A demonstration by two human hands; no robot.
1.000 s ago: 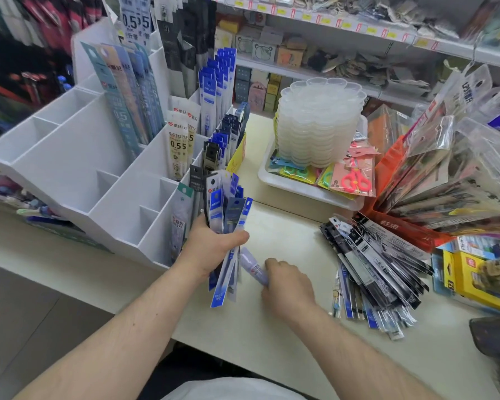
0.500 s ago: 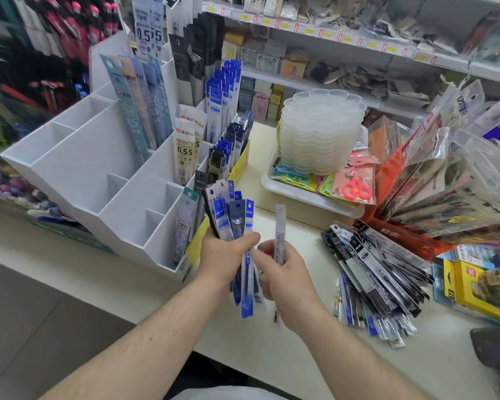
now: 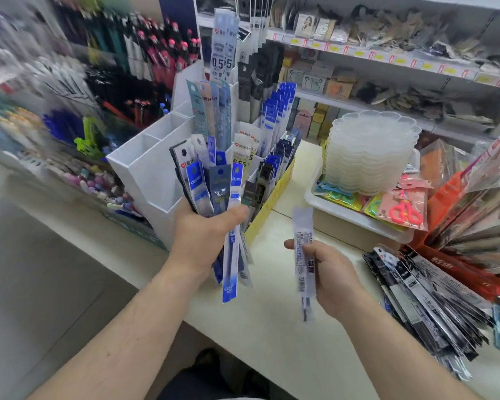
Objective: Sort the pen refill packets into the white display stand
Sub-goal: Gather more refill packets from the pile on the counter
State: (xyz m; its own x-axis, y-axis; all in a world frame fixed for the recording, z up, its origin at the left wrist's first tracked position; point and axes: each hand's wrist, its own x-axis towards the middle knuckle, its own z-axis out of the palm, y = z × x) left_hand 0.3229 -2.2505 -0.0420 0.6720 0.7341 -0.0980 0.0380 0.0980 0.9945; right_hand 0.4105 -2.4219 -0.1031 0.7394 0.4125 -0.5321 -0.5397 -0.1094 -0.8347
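White plastic compartments of the display stand (image 3: 145,168) rise just behind the left hand (image 3: 198,236), which grips a fanned bundle of blue refill packets (image 3: 214,192) upright. The right hand (image 3: 329,272) pinches a single refill packet (image 3: 303,246) with its barcode side showing, held apart over the counter (image 3: 272,342). This looks like the identifying step; next it needs matching to a compartment or to the bundle. More packets lie in a pile (image 3: 427,293) at right.

A cream counter (image 3: 272,336) spans the near scene. Far right, white shelves (image 3: 387,57) with yellow price tags hold small goods. Grey floor (image 3: 55,284) lies left.
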